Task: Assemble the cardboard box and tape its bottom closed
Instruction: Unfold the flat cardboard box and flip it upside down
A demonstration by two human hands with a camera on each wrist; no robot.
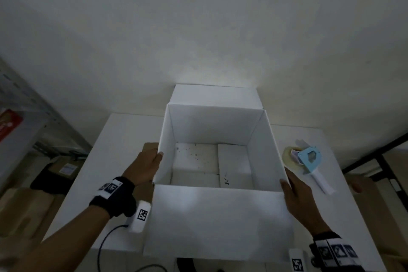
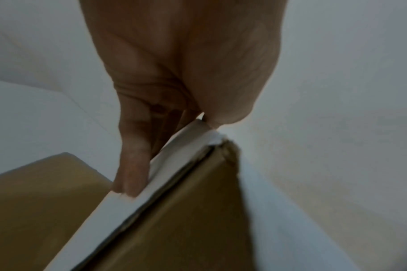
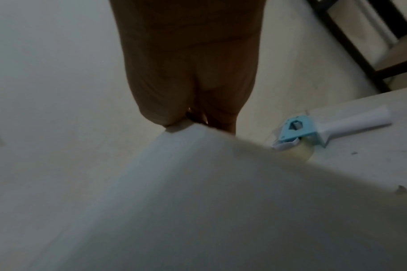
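The left hand (image 1: 146, 164) clamps the left top edge of the cardboard box (image 1: 212, 216), thumb over the rim and fingers (image 2: 133, 165) straight down the outer wall. The right hand (image 1: 297, 192) presses the right top corner; whether its fingers curl over the rim cannot be told. Between the hands the box stands open-topped on the white table (image 1: 123, 139). Just beyond the right fingers lies a tape dispenser (image 1: 310, 161).

No readable text; only square coded markers on the wristbands (image 1: 111, 187).
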